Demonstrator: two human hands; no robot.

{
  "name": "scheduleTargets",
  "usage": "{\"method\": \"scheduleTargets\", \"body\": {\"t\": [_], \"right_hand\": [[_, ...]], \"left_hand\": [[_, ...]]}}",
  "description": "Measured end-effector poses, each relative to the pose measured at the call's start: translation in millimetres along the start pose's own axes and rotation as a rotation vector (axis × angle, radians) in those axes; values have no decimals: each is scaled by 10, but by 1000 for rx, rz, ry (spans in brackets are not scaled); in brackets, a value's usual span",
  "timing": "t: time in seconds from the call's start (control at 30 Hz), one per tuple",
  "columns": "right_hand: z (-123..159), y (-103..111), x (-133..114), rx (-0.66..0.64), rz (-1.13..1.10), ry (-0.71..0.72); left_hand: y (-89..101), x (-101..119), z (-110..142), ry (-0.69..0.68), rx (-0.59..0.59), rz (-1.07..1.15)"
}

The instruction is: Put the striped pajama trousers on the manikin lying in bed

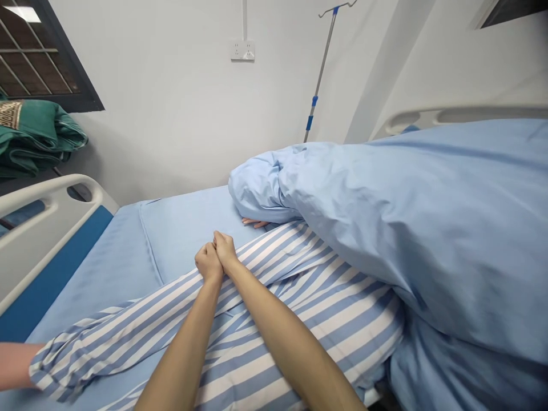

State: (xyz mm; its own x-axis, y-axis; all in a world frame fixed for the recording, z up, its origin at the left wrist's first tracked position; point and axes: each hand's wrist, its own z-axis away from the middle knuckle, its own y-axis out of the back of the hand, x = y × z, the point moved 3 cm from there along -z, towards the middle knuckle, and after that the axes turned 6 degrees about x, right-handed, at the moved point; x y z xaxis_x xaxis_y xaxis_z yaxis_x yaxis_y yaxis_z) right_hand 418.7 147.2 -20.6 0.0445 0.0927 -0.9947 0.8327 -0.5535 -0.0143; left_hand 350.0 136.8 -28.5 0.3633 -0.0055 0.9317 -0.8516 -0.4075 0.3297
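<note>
My left hand [209, 261] and my right hand [225, 249] are both curled into fists, side by side and touching. They are over the far edge of a leg in blue-and-white striped trousers [171, 305]. The palms face away from me, so whatever the fingers may hold is hidden. The trouser leg runs from the middle of the bed to the lower left, where a bare lower leg [19, 365] comes out of the cuff. A light blue quilt [411, 211] covers the upper part of the lying figure, and fingertips [256, 222] show under its edge.
A bed with a light blue sheet [188, 211] fills the foreground. Its cream-and-blue end board [64, 234] stands at left, another board [466, 114] at right. An IV pole [324, 63] rises behind the bed. Green folded cloth [38, 137] lies beyond the left board.
</note>
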Motion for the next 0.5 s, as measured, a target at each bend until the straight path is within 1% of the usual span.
{"method": "scheduleTargets", "body": {"t": [0.13,0.23,0.33,0.4,0.43,0.5], "right_hand": [[-28,4,-96,-23,134,-4],[-84,87,-238,-79,233,39],[-93,214,-349,-191,421,193],[-57,302,-343,-240,532,299],[-35,342,-317,-243,552,332],[1,401,-242,-229,516,348]], "left_hand": [[31,14,7,-18,-31,-77],[23,30,25,-49,-66,-125],[2,50,48,-73,-84,-153],[-12,65,63,-75,-94,-176],[-16,72,71,-78,-94,-187],[-14,81,91,-84,-86,-207]]}}
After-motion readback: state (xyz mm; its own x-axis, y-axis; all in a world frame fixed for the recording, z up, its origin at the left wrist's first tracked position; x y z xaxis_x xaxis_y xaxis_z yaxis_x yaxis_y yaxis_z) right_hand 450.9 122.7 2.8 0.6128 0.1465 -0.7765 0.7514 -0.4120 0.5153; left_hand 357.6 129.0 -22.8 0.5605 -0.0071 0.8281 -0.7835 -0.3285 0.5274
